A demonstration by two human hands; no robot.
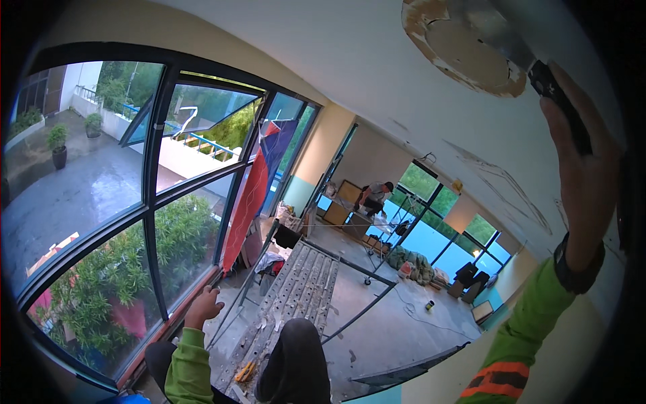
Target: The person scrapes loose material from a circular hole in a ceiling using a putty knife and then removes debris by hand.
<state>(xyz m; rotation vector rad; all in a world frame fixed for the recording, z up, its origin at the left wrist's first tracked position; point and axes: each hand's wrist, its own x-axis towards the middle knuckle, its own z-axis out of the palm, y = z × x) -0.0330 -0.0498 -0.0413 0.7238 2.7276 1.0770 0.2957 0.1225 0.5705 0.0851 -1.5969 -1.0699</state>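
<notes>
Overhead at the upper right, my right hand (584,141) is wrapped round the black handle of a putty knife (538,71). Its wide metal blade lies against the ceiling, over a round, brownish patch (464,57) with a ragged rim. Low on the left, my left hand (203,308) is held beside the window, its fingers curled in and nothing visible in them. My bent knee (296,357) rises above a perforated metal scaffold plank (296,286) spattered with debris. On that plank, by my leg, lies a small yellow-handled tool (245,372).
Dark-framed windows (153,135) fill the left side, with a red and blue cloth (252,192) hanging beside them. Scaffold rails (363,310) edge the plank, high above the floor. Far off, another person (373,195) bends near some boards. Green sacks (410,264) lie farther right.
</notes>
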